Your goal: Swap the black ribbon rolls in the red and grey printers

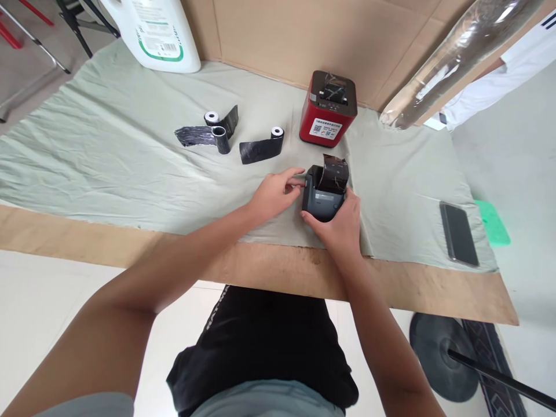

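Note:
A small dark grey portable printer (pixel 324 202) stands on the cloth near the table's front edge, with a strip of black paper (pixel 336 172) sticking up from its top. My right hand (pixel 339 223) grips the printer's lower right side, thumb along its front edge. At its left side, my left hand (pixel 278 192) reaches in with the fingertips against the casing; the fingers are partly extended and hold nothing. Left of the printer lie a black paper roll (pixel 263 149) with its end unrolled, another roll (pixel 212 118), and a black ribbon roll (pixel 221 140) with a crinkled tail.
Behind the printer is a red boxy printer (pixel 324 116) with a white label. A cardboard sheet (pixel 278 40) borders the back. A white jug (pixel 160 40) stands at back left, a plastic-wrapped roll (pixel 447 63) leans at back right, and a phone (pixel 458 233) lies at right.

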Available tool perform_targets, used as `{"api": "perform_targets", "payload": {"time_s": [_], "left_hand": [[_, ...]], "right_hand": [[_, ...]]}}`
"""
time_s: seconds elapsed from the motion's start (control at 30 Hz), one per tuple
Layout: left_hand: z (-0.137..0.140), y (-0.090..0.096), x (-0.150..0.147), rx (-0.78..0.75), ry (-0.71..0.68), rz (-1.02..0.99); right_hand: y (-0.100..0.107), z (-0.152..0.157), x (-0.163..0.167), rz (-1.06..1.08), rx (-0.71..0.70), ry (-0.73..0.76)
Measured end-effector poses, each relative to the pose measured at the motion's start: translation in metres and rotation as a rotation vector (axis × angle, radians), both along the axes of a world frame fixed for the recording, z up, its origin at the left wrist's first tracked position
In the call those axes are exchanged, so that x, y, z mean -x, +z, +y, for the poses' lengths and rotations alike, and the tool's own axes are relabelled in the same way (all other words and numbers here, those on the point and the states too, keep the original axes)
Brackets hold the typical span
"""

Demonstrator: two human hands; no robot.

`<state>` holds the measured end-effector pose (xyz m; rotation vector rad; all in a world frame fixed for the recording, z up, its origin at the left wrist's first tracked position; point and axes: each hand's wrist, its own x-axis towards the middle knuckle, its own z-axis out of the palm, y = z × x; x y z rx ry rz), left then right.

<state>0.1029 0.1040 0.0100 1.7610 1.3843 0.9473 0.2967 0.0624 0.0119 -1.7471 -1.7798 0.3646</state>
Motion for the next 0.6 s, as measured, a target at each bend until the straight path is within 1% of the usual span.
{"api": "perform_targets", "payload": {"time_s": [0.13, 0.2, 0.3, 0.37, 0.5, 0.57, 0.6], "left_hand": [[-0.001, -0.001, 0.0, -0.055, -0.022, 0.039], [-0.001, -0.001, 0.0, -0.084, -0.037, 0.063], [0.0, -0.002, 0.0, -0.11, -0.051, 0.074], [-0.001, -0.003, 0.0, -0.131, -0.058, 0.072], [-0.002, -0.003, 0.0, -0.245, -0.066, 0.127], [-0.003, -0.004, 0.001, -0.313, -0.103, 0.17], [-0.002, -0.005, 0.001, -0.343, -0.136, 0.19]], "right_hand": [[-0.001, -0.002, 0.001, 0.031, 0.02, -0.016], [-0.003, -0.003, 0.0, 0.062, 0.004, -0.028], [-0.004, -0.003, -0.004, 0.15, -0.047, -0.022], [-0.003, 0.0, -0.009, 0.233, -0.046, -0.016], [0.001, 0.015, -0.02, 0.368, 0.039, -0.033], [0.006, 0.031, -0.026, 0.417, 0.076, -0.04], [0.008, 0.04, -0.029, 0.435, 0.089, -0.016]]}}
